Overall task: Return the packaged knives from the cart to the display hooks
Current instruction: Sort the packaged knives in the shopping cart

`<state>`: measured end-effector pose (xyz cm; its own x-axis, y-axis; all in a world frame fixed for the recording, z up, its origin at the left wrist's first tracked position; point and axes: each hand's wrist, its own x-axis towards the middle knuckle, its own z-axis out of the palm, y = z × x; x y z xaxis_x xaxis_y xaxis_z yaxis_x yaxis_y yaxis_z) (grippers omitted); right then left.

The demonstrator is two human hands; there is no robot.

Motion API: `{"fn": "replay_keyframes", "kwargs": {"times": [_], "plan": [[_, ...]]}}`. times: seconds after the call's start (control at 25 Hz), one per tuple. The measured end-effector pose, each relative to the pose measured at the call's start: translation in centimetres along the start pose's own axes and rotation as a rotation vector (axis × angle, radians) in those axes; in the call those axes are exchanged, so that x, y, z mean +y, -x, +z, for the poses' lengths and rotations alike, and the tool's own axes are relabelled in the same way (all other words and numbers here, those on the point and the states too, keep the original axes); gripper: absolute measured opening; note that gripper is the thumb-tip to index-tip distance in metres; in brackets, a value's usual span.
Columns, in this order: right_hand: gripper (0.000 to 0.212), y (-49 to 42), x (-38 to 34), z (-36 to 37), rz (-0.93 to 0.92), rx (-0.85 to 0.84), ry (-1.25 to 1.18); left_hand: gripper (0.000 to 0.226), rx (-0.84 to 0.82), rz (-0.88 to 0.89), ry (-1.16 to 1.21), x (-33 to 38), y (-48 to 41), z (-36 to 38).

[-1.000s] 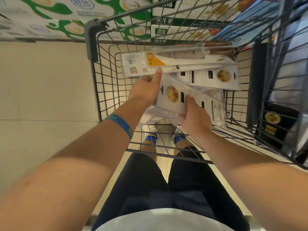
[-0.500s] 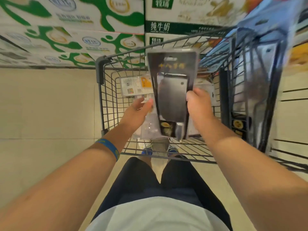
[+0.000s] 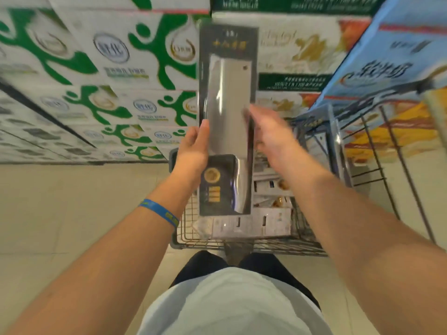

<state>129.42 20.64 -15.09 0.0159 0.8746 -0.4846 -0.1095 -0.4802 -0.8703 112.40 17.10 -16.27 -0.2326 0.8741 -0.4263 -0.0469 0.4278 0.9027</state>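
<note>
Packaged cleaver [image 3: 227,117] in left hand [image 3: 193,153], boxed knives [image 3: 251,226] in cart [image 3: 278,247]

Both bare forearms stretched forward, blue wristband [image 3: 159,213] on the left wrist, left hand [image 3: 193,146] raised, thumb and fingers pinching the knife package [image 3: 227,93] at its left edge, right hand [image 3: 268,131] blurred beside the right edge, grip uncertain

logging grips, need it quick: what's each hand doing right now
Left hand: holds the knife pack by its left edge.
Right hand: open, fingers straight at the pack's right edge; contact blurred.
</note>
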Motion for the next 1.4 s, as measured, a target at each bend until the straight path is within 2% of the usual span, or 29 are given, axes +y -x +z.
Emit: {"fn": "replay_keyframes", "kwargs": {"times": [0.08,0.16,0.24,0.36,0.48,0.56,0.72,0.8,0.88,0.96,1.04,1.08,1.12,1.2,1.32,1.4], "plan": [[0.043,2.2,1.9,0.5,0.06,0.068,0.029,0.033,-0.024,-0.091,0.195,1.0,1.5,1.2],[0.034,3.7,3.3,0.3,0.064,0.176,-0.026,0.026,-0.011,-0.067,0.146,1.0,3.2,2.3],[0.026,4.7,3.2,-0.8,0.038,0.212,-0.055,0.036,-0.009,-0.023,0.057,1.0,4.6,3.4],[0.022,6.4,1.4,-3.2,-0.034,0.219,0.017,0.045,-0.061,-0.042,0.09,1.3,5.8,5.3],[0.02,8.2,-1.3,-6.8,-0.205,0.343,0.113,0.05,-0.144,-0.033,0.1,1.7,6.6,8.1],[0.022,9.5,-3.5,-10.6,-0.328,0.443,0.13,0.059,-0.177,-0.062,0.006,1.5,7.3,10.8],[0.021,11.2,-6.3,-19.8,-0.496,0.733,0.153,0.051,-0.312,-0.029,-0.546,-1.3,8.1,15.1],[0.021,11.0,-6.1,-23.5,-0.486,0.854,0.244,0.056,-0.42,-0.152,-0.586,-2.6,8.3,16.7],[0.026,10.6,-4.8,-25.9,-0.413,0.901,0.357,0.056,-0.49,-0.235,-0.639,-3.9,8.7,18.1],[0.027,10.3,-3.0,-27.0,-0.353,0.88,0.408,0.041,-0.507,-0.228,-0.69,-5.2,8.9,19.3],[0.02,9.9,-0.7,-27.1,-0.286,0.823,0.497,0.016,-0.478,-0.221,-0.65,-5.9,9.2,19.4],[0.016,9.6,0.6,-27.0,-0.231,0.794,0.54,0.011,-0.464,-0.219,-0.632,-6.1,9.2,19.2],[0.016,9.0,2.0,-26.9,-0.161,0.762,0.537,0.012,-0.457,-0.221,-0.621,-6.2,9.3,19.0],[0.028,7.8,4.9,-26.4,0.02,0.646,0.482,0.015,-0.452,-0.226,-0.613,-6.1,9.4,18.8],[0.049,6.0,8.9,-25.6,0.319,0.294,0.72,0.013,-0.425,-0.255,-0.603,-6.0,9.5,18.7],[0.052,5.5,10.5,-25.5,0.412,0.191,0.814,0.017,-0.413,-0.264,-0.582,-6.1,9.5,18.5]]}}
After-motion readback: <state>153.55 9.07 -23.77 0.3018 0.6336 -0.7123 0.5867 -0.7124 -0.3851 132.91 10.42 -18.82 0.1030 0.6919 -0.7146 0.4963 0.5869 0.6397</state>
